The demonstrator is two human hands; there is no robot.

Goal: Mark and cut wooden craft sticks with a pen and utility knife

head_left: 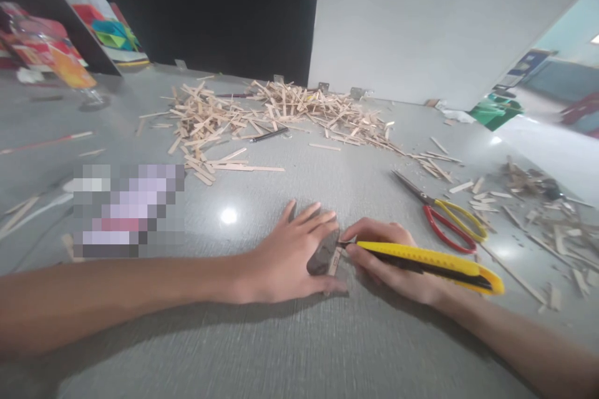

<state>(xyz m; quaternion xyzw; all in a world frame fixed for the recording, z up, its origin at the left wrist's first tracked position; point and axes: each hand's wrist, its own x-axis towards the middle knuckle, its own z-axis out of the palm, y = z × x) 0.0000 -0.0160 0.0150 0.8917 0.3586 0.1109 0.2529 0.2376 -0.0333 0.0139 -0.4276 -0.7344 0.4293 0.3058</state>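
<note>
My right hand (pixel 386 259) is closed around a yellow box cutter (pixel 430 260), whose dark tip rests at a short piece of wooden stick (pixel 336 262) on the table. Small dark marks show on that stick. My left hand (pixel 299 246) lies spread on the tabletop just left of it, index finger by the stick's far end and thumb by its near end. How firmly the left fingers press the stick cannot be told. Scissors (pixel 440 206) with red and yellow handles lie open to the right, beyond my right hand.
Heaps of thin wooden sticks (pixel 290 106) lie at the back, with a black pen (pixel 270 134) in front. Wood scraps (pixel 561 224) litter the right side. A blurred-out object (pixel 135 209) and a bottle (pixel 70 65) are at left. Black (pixel 219 6) and white panels (pixel 412 19) stand behind.
</note>
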